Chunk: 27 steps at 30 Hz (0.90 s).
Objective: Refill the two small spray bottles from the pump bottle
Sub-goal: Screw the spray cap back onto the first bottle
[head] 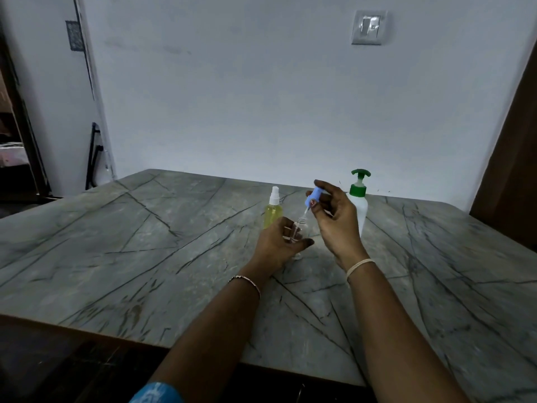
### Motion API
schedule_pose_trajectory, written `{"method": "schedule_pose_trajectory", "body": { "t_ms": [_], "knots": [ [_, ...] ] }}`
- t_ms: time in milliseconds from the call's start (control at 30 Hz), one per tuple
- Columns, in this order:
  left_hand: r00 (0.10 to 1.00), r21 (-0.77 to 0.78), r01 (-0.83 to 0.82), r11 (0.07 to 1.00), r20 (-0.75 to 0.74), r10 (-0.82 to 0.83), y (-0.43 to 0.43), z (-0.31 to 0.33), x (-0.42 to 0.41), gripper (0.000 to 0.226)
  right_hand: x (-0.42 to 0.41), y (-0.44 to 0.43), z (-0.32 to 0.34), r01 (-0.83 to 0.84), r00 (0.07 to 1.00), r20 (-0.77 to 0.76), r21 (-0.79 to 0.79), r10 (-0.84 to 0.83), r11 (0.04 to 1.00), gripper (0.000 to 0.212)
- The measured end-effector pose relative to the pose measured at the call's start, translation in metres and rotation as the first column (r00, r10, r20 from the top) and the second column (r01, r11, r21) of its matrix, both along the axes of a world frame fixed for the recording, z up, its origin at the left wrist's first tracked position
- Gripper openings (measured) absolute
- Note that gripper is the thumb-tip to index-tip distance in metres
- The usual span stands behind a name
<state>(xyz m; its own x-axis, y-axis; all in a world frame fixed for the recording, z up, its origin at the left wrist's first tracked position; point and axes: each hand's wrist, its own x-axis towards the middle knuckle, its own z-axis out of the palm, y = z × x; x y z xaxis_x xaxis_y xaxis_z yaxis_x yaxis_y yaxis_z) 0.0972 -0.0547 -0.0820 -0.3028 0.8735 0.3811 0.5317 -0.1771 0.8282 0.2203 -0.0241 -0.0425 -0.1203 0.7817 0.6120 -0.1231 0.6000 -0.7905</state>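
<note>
**Layout, left to right.** The yellow spray bottle [273, 213] stands upright on the stone table [145, 242] with its white sprayer fitted. It is at about 10 o'clock from the left hand [274, 247] and just behind it.

The left hand wraps its fingers and thumb round the clear spray bottle [300, 229]. This bottle is upright or nearly so, and its threaded neck is open. Its base is hidden behind the hand, so it cannot be told whether it rests on the table.

At 1 o'clock from that neck, the right hand [338, 225] pinches the blue spray cap [313, 196] between fingertips and thumb. The cap's dip tube [306, 212] slants down towards 7 o'clock, and its tip is at or just inside the neck.

The pump bottle [360, 205] has a green pump head. It stands at 2 o'clock from the clear bottle, partly behind the right hand. Neither hand touches it.

**Step in hand.** Judged from the pose, the clear spray bottle is uncapped and ready for filling. Its contents cannot be made out. The yellow bottle is capped and not in hand.

**Next move.**
1. Draw the dip tube fully clear of the neck without dragging it on the threads.
2. Set the cap aside.
3. Bring the open neck directly under the pump spout at 2 o'clock.
4. Hold the small bottle firmly, as the narrow neck leaves little margin for a misaligned stream.
</note>
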Motion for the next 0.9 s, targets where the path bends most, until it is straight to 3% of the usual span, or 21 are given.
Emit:
{"method": "schedule_pose_trajectory", "body": {
  "t_ms": [167,267,433,567,767,900],
  "knots": [
    [0.997,0.02,-0.038,0.999,0.069,0.036,-0.001,-0.001,-0.007,0.041,0.012,0.007,0.011,0.071,0.946,-0.314,-0.021,-0.074,0.997,0.04],
    [0.989,0.007,-0.127,0.992,0.076,0.127,-0.003,0.001,-0.014,0.043,0.016,0.01,0.01,0.082,0.92,-0.38,-0.051,-0.095,0.995,0.037],
    [0.898,-0.025,-0.369,0.929,0.248,0.363,-0.009,0.007,-0.028,0.047,0.005,0.015,-0.003,0.14,0.97,-0.186,-0.106,-0.158,0.984,0.016],
    [0.805,-0.041,-0.498,0.866,0.348,0.48,-0.017,0.017,-0.037,0.039,-0.009,0.023,-0.017,0.186,0.982,0.068,-0.141,-0.178,0.972,0.023],
    [0.73,-0.034,-0.572,0.819,0.433,0.528,-0.017,0.02,-0.043,0.035,-0.027,0.028,-0.029,0.216,0.885,0.438,-0.088,-0.157,0.972,0.025],
    [0.708,-0.031,-0.58,0.814,0.475,0.522,-0.016,0.02,-0.043,0.031,-0.04,0.032,-0.032,0.246,0.84,0.509,-0.046,-0.189,0.968,0.026]
  ]
}}
